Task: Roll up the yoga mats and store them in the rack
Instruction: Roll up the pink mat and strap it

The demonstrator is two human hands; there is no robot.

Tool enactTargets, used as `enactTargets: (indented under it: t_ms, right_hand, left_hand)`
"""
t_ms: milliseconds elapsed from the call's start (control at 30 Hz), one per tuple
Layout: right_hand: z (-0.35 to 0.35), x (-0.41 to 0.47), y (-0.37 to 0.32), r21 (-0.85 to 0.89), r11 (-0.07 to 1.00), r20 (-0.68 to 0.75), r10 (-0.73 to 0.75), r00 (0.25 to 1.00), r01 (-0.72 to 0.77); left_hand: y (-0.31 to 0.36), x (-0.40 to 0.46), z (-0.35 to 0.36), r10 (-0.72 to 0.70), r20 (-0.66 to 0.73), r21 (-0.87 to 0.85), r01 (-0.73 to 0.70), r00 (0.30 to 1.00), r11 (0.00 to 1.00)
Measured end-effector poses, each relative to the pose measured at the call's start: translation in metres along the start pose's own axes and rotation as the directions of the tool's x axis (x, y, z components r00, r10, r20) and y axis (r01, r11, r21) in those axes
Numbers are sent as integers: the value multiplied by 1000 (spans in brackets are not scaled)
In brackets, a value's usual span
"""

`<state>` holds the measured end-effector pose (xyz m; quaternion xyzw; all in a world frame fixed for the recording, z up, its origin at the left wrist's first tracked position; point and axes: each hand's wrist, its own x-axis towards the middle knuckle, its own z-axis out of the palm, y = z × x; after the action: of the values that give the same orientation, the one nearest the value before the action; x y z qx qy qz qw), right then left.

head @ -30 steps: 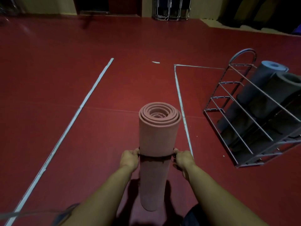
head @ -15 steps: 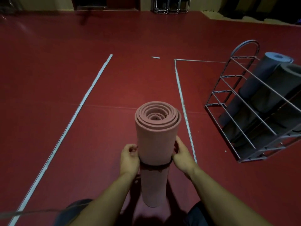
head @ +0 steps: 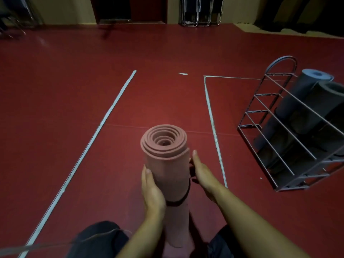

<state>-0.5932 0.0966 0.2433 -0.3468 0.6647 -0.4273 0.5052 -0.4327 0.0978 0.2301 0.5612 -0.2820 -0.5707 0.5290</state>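
So you've got the pink mat (head: 167,174) standing on end on the red floor (head: 74,108) between your knees, a black strap (head: 176,201) round it. Left hand (head: 151,192) and right hand (head: 202,174) clasp its sides, each grip wrapped on the roll. The rack (head: 275,131) sits off right, holding grey mats (head: 305,101).

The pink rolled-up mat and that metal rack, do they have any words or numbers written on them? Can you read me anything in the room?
There are no words, numbers or signs to read here.
Pink rolled mat: plain, with only a dark band around it, no label.
Metal rack and the grey mats in it: no tags showing.
Red floor: only pale tape lines, no letters.
The dim back wall shows no sign.
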Motion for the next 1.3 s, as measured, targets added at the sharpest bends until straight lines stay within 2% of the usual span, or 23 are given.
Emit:
enactTargets:
  t_ms: [67, 167, 233, 300, 467, 533, 633, 733, 767, 833, 900, 967, 1033, 1100, 1167, 1233, 1300]
  right_hand:
    - [-6, -4, 7, 84, 993, -77, 95, 993, -88]
    - [-5, -10, 20, 210, 963, -110, 198, 974, -171]
    - [4, -11, 28, 273, 949, -162, 205, 965, -156]
    - [15, -12, 37, 328, 936, -228, 210, 951, -128]
    - [25, -15, 63, 436, 893, -297, 262, 918, -114]
    - [27, -12, 69, 402, 909, -323, 252, 912, -109]
    - [29, -14, 65, 182, 978, -346, 159, 925, -100]
    - [29, -11, 66, -15, 987, -360, 144, 922, -159]
    - [28, -9, 69, -20, 982, -372, 166, 913, -187]
    - [27, -4, 78, 92, 962, -406, 272, 872, -257]
    - [25, -2, 85, 174, 941, -403, 337, 851, -290]
    - [24, -4, 86, 223, 929, -360, 359, 861, -294]
    - [23, -9, 80, 236, 941, -360, 317, 878, -243]
    - [21, -13, 72, 216, 964, -441, 236, 866, -153]
    - [15, -15, 53, 225, 974, -480, 100, 872, 12]
    - [12, -15, 25, 255, 957, -416, -23, 909, 141]
    - [8, -10, 0, 270, 946, -320, -84, 944, 176]
  left_hand:
    - [0, 25, 1, -69, 92, -87, 77, 993, 993]
    - [5, 34, 0, -82, 175, 148, 56, 981, 987]
    - [-4, 39, -4, -137, 158, 200, 104, 978, 974]
    - [-16, 42, -9, -189, 87, 182, 171, 978, 968]
    - [-27, 43, -28, -179, 35, 201, 169, 983, 965]
    - [-32, 46, -35, -142, 13, 232, 135, 990, 963]
    - [-37, 51, -38, -62, -13, 325, 63, 998, 944]
    - [-44, 59, -39, -116, -8, 357, 111, 993, 927]
    - [-46, 59, -39, -185, 2, 332, 174, 983, 927]
    - [-52, 56, -38, -325, 24, 291, 304, 945, 907]
    - [-63, 56, -41, -366, 22, 294, 344, 930, 892]
    - [-67, 56, -41, -361, 8, 323, 339, 932, 883]
    - [-59, 51, -38, -288, 6, 332, 270, 958, 904]
    - [-43, 45, -33, -156, 58, 346, 126, 986, 930]
    - [-23, 40, -26, -39, 141, 313, -7, 989, 950]
    - [-3, 39, -15, 15, 213, 191, -56, 977, 980]
    - [10, 43, -3, 2, 247, 112, -31, 969, 993]
